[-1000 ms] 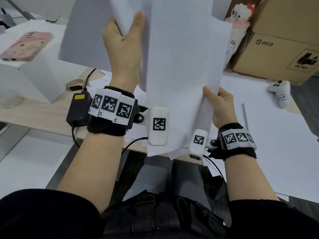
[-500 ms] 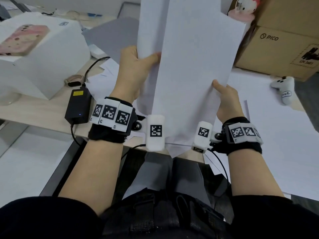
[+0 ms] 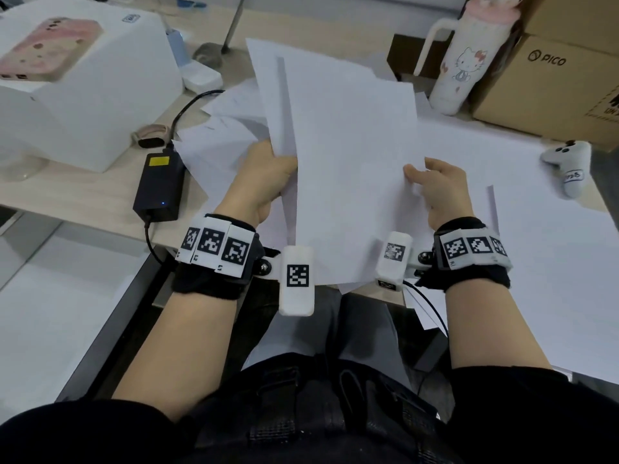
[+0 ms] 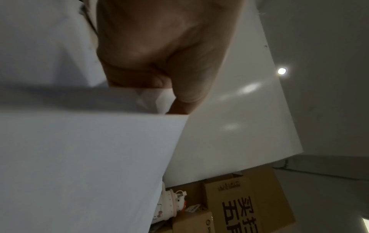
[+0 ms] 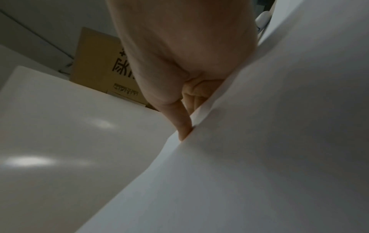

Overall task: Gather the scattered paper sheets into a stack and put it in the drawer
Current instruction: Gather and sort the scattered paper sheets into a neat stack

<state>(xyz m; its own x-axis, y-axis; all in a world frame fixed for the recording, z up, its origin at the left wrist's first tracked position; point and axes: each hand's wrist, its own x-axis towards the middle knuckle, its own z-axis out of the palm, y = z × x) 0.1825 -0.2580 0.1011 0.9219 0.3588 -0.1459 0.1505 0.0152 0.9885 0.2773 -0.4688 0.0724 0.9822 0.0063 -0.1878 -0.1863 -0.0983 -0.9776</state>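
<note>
A loose bundle of white paper sheets [image 3: 348,155] leans away from me over the desk, its lower edge near the desk's front edge. My left hand [image 3: 268,175] grips the bundle's left edge, thumb on the near face. My right hand [image 3: 438,185] pinches the right edge lower down. In the left wrist view my left hand [image 4: 163,66] curls round the sheets [image 4: 79,157]. In the right wrist view the right fingers [image 5: 185,119] press into the paper [image 5: 259,157]. More loose sheets [image 3: 217,142] lie on the desk behind. No drawer is in view.
A white box [image 3: 83,85] with a pink phone on top stands at the left, a black power adapter [image 3: 159,185] and its cable beside it. A cartoon-cat bottle [image 3: 465,65], cardboard boxes [image 3: 549,75] and a white controller [image 3: 569,165] are at the right. A large white sheet [image 3: 536,249] covers the desk's right side.
Both hands have lowered the bundle from upright in front of the head camera towards the desk. The left hand slid down the left edge; the sheets now tilt away.
</note>
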